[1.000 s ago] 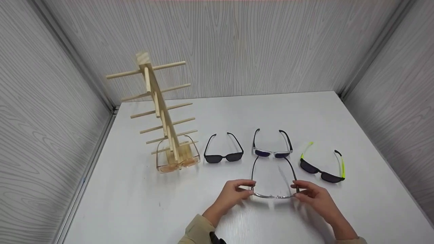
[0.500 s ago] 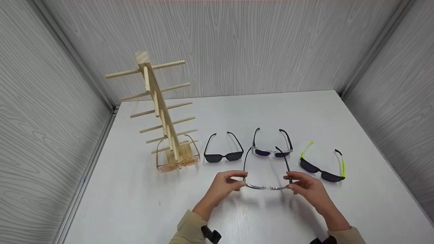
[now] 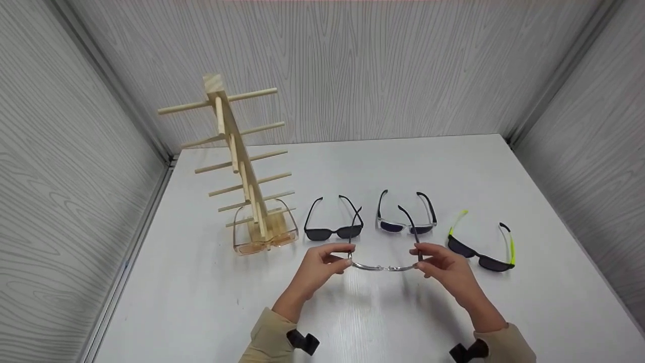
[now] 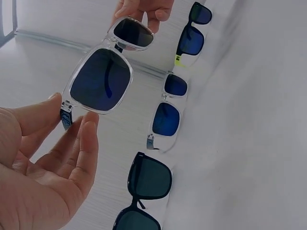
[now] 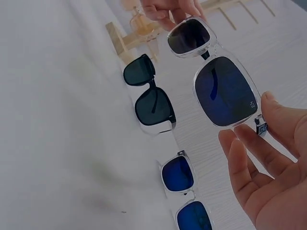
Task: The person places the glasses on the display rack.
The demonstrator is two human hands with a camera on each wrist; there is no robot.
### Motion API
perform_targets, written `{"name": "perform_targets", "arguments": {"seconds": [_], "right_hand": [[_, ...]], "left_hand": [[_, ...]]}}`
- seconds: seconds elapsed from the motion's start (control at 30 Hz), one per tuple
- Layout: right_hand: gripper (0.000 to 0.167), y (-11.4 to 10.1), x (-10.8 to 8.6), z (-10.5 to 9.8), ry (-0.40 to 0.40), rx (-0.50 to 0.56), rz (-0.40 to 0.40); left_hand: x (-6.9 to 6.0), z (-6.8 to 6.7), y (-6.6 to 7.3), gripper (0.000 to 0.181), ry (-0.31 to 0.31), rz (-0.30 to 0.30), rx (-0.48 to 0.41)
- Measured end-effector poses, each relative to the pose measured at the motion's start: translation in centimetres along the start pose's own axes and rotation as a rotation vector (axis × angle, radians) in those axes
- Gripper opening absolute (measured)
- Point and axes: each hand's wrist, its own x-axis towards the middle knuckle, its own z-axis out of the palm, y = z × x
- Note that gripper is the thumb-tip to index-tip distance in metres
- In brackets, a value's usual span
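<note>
Clear-framed sunglasses with dark blue lenses (image 4: 101, 79) are held up by both hands, their dark temples unfolded and pointing away from me. My left hand (image 3: 312, 269) pinches them near the left hinge between thumb and fingers. At the opposite hinge, my right hand (image 3: 446, 269) pinches the right temple the same way. Behind them on the table lie black sunglasses (image 3: 318, 235) and another clear-framed pair with blue lenses (image 3: 391, 228). Black sunglasses with neon yellow temples (image 3: 494, 264) lie to the right of my right hand.
A wooden display rack (image 3: 234, 126) with several crosswise pegs stands on the left of the white table (image 3: 176, 297). Orange-tinted glasses (image 3: 252, 248) sit around its base end. Grey wood-grain panels (image 3: 373, 70) enclose the table at the back and both sides.
Both hands have carried the clear-framed sunglasses leftward and away from me, apparently higher off the table. The other glasses and the rack stay put.
</note>
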Motion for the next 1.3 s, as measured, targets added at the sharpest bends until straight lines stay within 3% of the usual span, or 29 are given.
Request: {"name": "perform_targets", "arguments": {"seconds": [0.23,0.47,0.63,0.77,1.07,1.23,1.3], "right_hand": [[0.042,-0.4,1.0,0.9,-0.021,0.037,-0.019],[0.042,-0.9,1.8,1.9,-0.054,0.060,-0.031],[0.042,-1.2,2.3,2.5,-0.082,0.048,-0.078],[0.041,-1.4,2.7,3.1,-0.105,0.043,-0.102],[0.040,-2.4,4.0,4.7,-0.141,0.040,-0.042],[0.039,-2.9,4.9,5.9,-0.189,0.060,-0.070],[0.039,-3.1,5.3,6.4,-0.207,0.081,-0.088]], "left_hand": [[-1.2,-0.8,2.5,0.032,0.016,0.010,0.021],[-1.2,-2.2,1.0,0.032,0.062,0.015,0.034],[-1.4,-3.0,0.8,0.035,0.078,0.037,0.073],[-1.8,-3.5,1.0,0.038,0.082,0.035,0.085],[-3.3,-4.9,1.6,0.042,0.131,0.004,0.079],[-4.3,-5.9,1.9,0.043,0.172,0.008,0.072],[-4.9,-6.1,2.8,0.043,0.184,0.019,0.069]]}}
